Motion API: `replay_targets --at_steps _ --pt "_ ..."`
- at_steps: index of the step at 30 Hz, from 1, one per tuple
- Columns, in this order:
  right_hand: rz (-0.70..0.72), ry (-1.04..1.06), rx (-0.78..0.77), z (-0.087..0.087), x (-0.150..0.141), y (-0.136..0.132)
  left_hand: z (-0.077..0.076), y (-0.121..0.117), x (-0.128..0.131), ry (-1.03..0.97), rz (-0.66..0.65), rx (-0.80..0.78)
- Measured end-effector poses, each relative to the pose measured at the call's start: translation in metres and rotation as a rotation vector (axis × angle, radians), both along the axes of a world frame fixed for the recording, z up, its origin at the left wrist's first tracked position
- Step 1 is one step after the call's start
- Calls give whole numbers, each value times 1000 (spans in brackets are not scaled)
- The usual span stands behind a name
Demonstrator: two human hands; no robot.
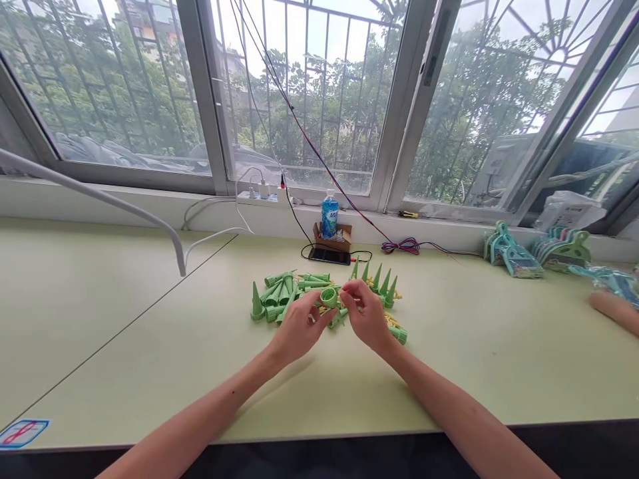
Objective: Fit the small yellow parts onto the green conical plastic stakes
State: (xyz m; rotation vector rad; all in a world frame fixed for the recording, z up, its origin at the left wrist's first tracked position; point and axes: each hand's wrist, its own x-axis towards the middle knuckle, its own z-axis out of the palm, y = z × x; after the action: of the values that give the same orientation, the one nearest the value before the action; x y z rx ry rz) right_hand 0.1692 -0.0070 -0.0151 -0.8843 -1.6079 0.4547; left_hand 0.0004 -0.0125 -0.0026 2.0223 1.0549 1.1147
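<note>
My left hand (302,324) is closed round a green plastic spike (328,297), its hollow round end tilted up toward me. Close to the rim of that end, my right hand (368,318) has its thumb and fingers pinched together. What sits in that pinch, if anything, is too small to tell. Behind and left of my hands lies a pile of green spikes (282,293), with one spike (257,305) upright at its left end. Several more upright spikes (384,282) stand in a row behind my right hand, with small yellow pieces (392,320) scattered among them.
A black phone (329,257) lies behind the pile, before a small cardboard box (344,241) with a blue bottle (329,216). Coiled cable (401,246) rests near the sill. Small dustpan-and-brush sets (514,251) are at the right, where another person's hand (612,307) shows.
</note>
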Motion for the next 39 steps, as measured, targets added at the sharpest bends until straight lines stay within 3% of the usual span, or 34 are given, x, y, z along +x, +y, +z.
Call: replay_targets --at_steps 4,11,16,27,39 --pt "-79 35 52 1 0 -1 3 0 0 -139 -93 -217" --pt "-105 17 71 2 0 -3 7 8 -4 -397 -393 -766" --pt "-83 -58 72 1 -1 -4 6 9 -6 -453 -451 -907" --pt "-39 -64 59 2 3 -2 5 5 -2 -466 -413 -782" --pt "3 -59 31 3 3 -2 10 -4 -2 -209 -228 -309"
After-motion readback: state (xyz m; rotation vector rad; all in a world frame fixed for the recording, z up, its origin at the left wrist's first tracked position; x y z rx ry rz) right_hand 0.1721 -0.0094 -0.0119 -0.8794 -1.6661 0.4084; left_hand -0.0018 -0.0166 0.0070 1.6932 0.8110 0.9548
